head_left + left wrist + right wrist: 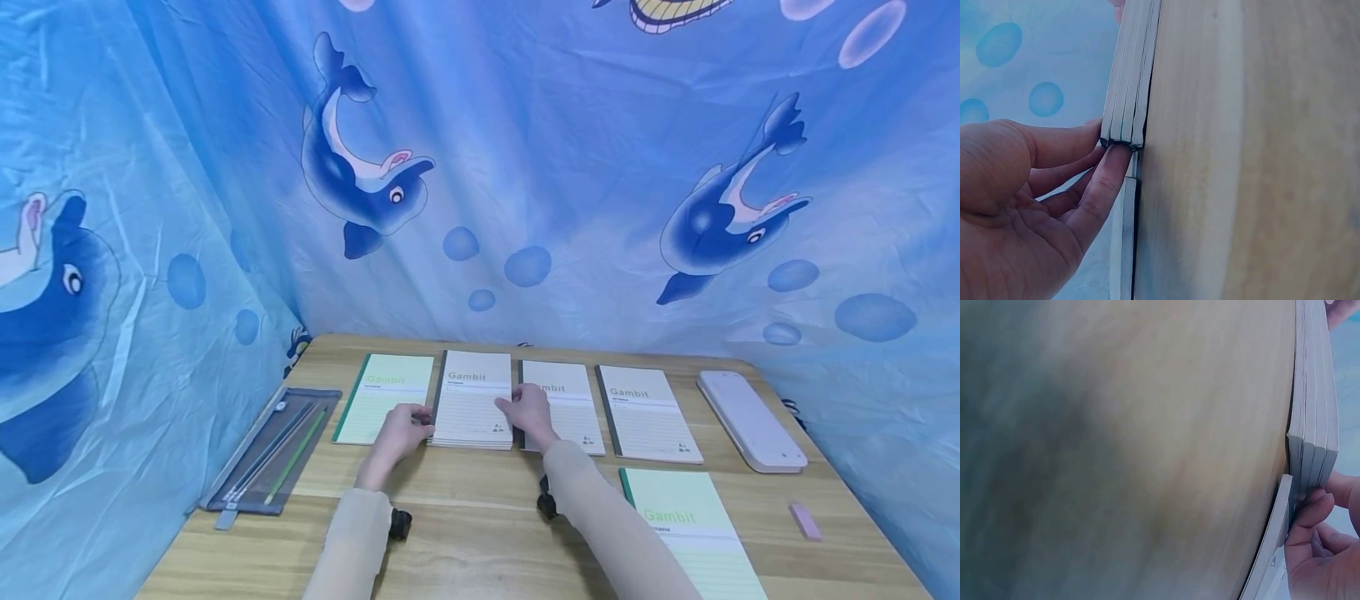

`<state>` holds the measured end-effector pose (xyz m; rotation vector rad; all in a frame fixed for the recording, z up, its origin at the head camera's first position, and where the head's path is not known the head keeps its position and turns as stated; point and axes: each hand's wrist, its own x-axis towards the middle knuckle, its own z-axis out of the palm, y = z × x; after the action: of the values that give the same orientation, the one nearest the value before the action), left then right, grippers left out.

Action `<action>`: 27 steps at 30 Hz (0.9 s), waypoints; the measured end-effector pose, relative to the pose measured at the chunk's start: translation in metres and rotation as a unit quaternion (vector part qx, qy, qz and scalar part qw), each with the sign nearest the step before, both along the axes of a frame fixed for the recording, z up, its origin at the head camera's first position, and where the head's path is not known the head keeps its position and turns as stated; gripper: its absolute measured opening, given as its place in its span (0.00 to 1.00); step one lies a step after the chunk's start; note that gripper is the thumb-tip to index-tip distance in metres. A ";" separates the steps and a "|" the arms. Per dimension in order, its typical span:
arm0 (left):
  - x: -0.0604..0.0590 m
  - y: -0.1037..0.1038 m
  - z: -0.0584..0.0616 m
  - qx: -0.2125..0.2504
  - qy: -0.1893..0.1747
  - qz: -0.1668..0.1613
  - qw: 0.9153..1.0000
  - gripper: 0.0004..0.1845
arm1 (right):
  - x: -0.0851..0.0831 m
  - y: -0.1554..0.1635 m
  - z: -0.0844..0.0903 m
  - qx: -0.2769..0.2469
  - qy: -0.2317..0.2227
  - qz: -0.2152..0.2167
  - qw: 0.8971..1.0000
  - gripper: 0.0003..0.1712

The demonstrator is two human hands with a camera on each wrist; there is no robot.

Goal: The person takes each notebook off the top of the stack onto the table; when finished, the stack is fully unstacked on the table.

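Observation:
A stack of several Gambit notebooks (467,417) with pale covers and dark spines lies on the wooden table. My left hand (399,433) is at its spine side, and in the left wrist view the thumb is at the top cover while a finger (1109,178) touches the spines. Across the stack, my right hand (529,414) holds the opposite edge with curled fingers (1310,515) and thumb. It partly covers another white notebook (573,421) lying just to the right. A green notebook (390,387) lies beside the left hand.
A mesh pencil pouch (247,433) with pencils lies at the left. To the right are another white notebook (648,412), a white pencil case (750,421), a purple eraser (806,522) and a green notebook (693,533) partly behind the right sleeve. A blue dolphin curtain (480,167) surrounds the table.

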<state>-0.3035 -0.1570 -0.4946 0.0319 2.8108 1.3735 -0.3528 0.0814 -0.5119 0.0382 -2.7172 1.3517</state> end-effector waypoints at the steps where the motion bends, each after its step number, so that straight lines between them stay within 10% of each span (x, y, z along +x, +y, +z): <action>1: 0.000 0.000 0.000 -0.001 0.002 -0.002 1.000 0.17 | 0.000 0.000 0.000 -0.001 0.001 0.000 1.000 0.23; 27: -0.002 -0.001 -0.002 -0.006 0.002 -0.008 1.000 0.15 | 0.006 0.005 0.006 -0.024 -0.024 -0.033 0.999 0.22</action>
<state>-0.3057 -0.1583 -0.4965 0.0560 2.8152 1.3545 -0.3472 0.0864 -0.5059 -0.0880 -2.6972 1.4163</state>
